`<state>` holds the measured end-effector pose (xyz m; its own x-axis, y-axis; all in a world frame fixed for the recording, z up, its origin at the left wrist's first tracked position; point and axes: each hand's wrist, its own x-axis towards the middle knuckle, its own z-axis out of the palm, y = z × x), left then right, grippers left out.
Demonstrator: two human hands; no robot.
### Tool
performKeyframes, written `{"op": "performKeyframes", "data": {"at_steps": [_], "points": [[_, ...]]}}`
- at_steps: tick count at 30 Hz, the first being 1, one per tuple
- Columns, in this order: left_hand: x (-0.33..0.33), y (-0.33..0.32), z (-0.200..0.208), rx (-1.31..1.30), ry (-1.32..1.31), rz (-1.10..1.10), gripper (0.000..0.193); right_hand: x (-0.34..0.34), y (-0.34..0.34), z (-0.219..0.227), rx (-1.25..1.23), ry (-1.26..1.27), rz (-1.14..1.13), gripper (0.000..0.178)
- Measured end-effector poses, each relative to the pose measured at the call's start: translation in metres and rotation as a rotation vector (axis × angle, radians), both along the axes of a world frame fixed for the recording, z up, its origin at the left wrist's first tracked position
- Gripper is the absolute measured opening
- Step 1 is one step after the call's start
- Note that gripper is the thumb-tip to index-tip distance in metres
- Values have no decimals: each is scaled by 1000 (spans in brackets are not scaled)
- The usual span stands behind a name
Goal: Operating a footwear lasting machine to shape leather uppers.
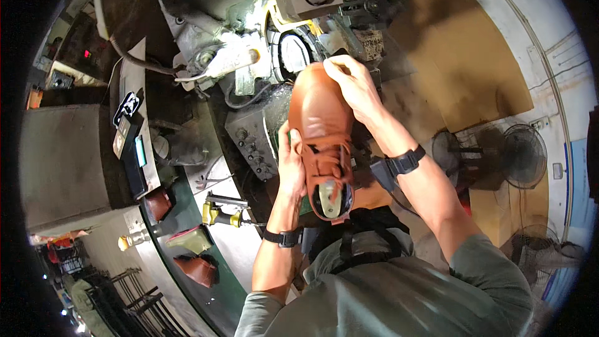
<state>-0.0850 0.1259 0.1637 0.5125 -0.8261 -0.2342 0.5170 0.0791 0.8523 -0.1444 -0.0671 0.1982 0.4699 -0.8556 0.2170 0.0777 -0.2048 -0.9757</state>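
A brown leather shoe upper (317,110) is held up in front of me, its toe pointing away toward the machine. Inside its ankle opening shows a pale greenish shoe last (330,198), and laces cross its middle. My left hand (291,165) grips the upper's left side near the laces. With bent fingers, my right hand (354,85) holds the toe's right edge; the fingertips partly go out of sight behind the leather. Just beyond the toe is the machine's lit, U-shaped clamp (292,50), close to the leather; whether they touch I cannot tell.
A dark control box with knobs (251,143) stands left of the upper. Farther left, a green conveyor belt (215,299) carries brown leather uppers (196,270). A yellow-green staple gun (223,213) lies beside it. Fans (523,155) stand at the right, by cardboard (471,56).
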Motion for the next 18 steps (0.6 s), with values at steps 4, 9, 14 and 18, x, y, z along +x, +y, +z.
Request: {"op": "performKeyframes", "data": {"at_steps": [4,9,14,18], "points": [[19,-30,-15,-37,141,160,51,-29,12,-23,711,108,100,38],[47,-76,-48,-66,60,118,54,-8,-18,-71,730,-167,130,43],[70,-106,-59,-318,130,136,56,22,-30,-75,810,-171,49,40],[72,-108,-49,-301,68,121,50,27,-28,-59,815,-163,58,41]]}}
